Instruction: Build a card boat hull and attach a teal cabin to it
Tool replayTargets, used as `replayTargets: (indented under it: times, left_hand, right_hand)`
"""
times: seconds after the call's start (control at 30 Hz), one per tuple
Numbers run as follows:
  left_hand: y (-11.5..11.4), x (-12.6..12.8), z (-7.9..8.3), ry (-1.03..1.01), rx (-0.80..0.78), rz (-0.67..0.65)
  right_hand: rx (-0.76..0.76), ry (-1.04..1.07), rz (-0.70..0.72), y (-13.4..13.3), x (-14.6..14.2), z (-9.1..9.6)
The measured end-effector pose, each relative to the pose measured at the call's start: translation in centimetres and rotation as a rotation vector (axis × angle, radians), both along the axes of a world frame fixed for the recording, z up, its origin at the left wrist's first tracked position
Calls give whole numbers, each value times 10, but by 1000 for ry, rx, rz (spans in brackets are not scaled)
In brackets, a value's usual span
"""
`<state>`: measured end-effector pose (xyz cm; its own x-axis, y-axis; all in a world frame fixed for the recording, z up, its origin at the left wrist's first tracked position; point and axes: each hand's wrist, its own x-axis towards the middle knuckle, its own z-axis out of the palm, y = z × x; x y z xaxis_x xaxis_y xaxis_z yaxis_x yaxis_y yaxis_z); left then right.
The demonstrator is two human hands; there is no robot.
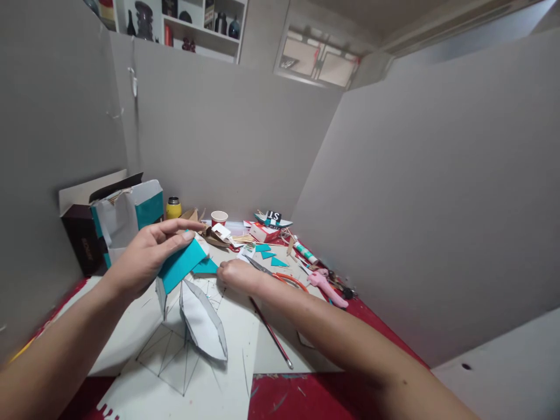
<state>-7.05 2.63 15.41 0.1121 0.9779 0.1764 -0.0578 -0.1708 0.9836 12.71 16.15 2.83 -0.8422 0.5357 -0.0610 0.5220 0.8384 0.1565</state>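
Observation:
My left hand (146, 256) is closed on a teal card piece (181, 265), thumb on top, holding it tilted above the table. Its white underside meets a white paper boat-shaped form (202, 319) that stands on a white sheet with pencil lines (175, 356). My right hand (234, 274) rests knuckles-up on the table beside a small teal triangle (205, 267); its fingers are curled under and what they hold is hidden.
Orange-handled scissors (280, 277), a pink tool (327, 287), a glue tube (305, 252), teal triangles (271, 255), a red paper cup (219, 217) and a yellow jar (174, 207) crowd the far table. An open box (100, 219) stands left. A thin rod (271, 332) lies near my right forearm. Grey partition walls enclose the desk.

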Motion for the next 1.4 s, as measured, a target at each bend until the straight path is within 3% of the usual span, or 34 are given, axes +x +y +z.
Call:
replayTargets:
  times: [0.23,0.53,0.63,0.7,0.8,0.83,0.9,0.93,1.03,1.13,1.27,1.4]
  left_hand:
    - [2,1,-1,-20,-34,7]
    - [10,9,-11,68,-121,19]
    - [12,13,-18,120,-115,21]
    - [12,16,-22,176,-79,13]
    - [10,20,-25,260,-23,-30]
    - [9,21,-25,275,-15,-48]
    - [8,25,-26,284,-12,-83]
    - [7,27,-27,278,-8,-105]
    - [5,30,-28,241,14,-170]
    - [5,28,-27,293,48,-88]
    - [4,17,-17,386,214,141]
    - [0,9,-9,386,261,97]
  right_hand:
    - [2,371,-109,-7,45,12]
    - [67,843,-647,0,183,19]
    - [172,896,-728,-1,207,26]
    - [242,934,-697,-11,199,30]
    - [281,989,-503,-40,153,38]
    - [299,996,-368,-53,134,42]
    - [456,921,128,-78,95,51]
    - [524,906,282,-88,78,56]
    - [600,841,472,-99,43,67]
    - [604,833,481,-86,32,68]
    - [556,913,286,-63,35,67]
    - [-68,1130,-43,-57,30,72]
